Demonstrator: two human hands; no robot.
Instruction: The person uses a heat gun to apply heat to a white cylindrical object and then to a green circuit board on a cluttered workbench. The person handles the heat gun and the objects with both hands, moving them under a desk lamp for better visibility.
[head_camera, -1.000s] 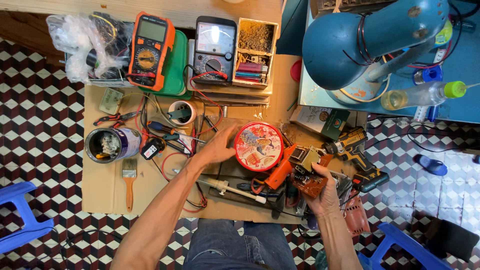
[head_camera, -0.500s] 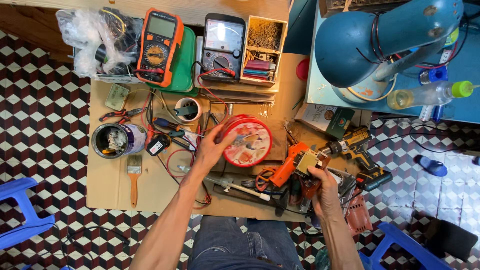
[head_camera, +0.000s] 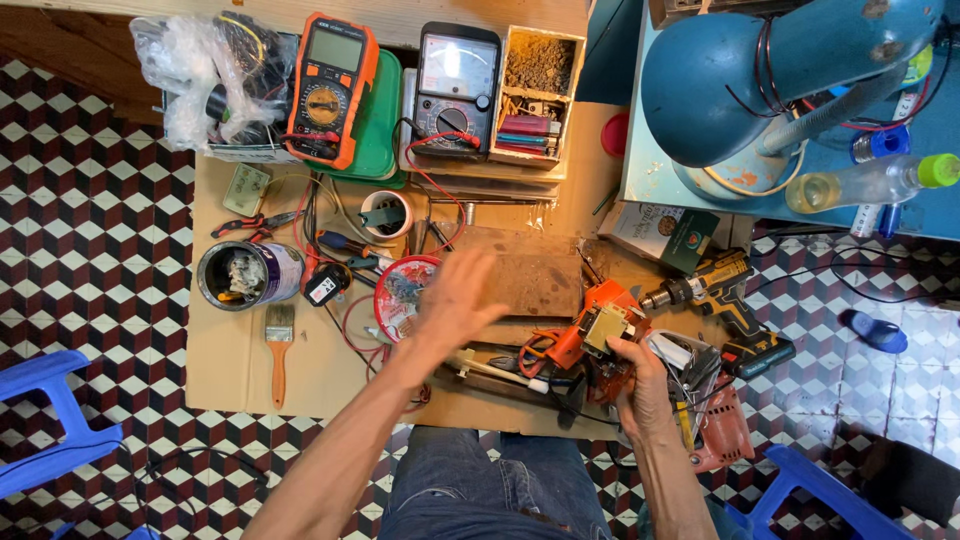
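My left hand (head_camera: 458, 300) hovers open, fingers spread and blurred, just right of a round red-rimmed tray (head_camera: 398, 296) of small parts that lies on the cardboard sheet (head_camera: 240, 370). My right hand (head_camera: 640, 380) grips an orange device with a small square metal part on top (head_camera: 600, 325), holding it low over the work area. A brown wooden board (head_camera: 535, 275) lies between the two hands. Below the left hand runs a long pale tool (head_camera: 495, 370) beside dark tools.
An orange multimeter (head_camera: 328, 88), an analog meter (head_camera: 455, 90) and a parts box (head_camera: 538, 95) line the back. A tin can (head_camera: 245, 275), paintbrush (head_camera: 279, 345), tape roll (head_camera: 387, 212), cordless drill (head_camera: 720, 300), teal lamp (head_camera: 760, 80) and blue stools (head_camera: 50, 430) surround me.
My left hand moved the red tray left, set it down on the cardboard and let go; it now hovers open. My right hand keeps its grip on the orange device.
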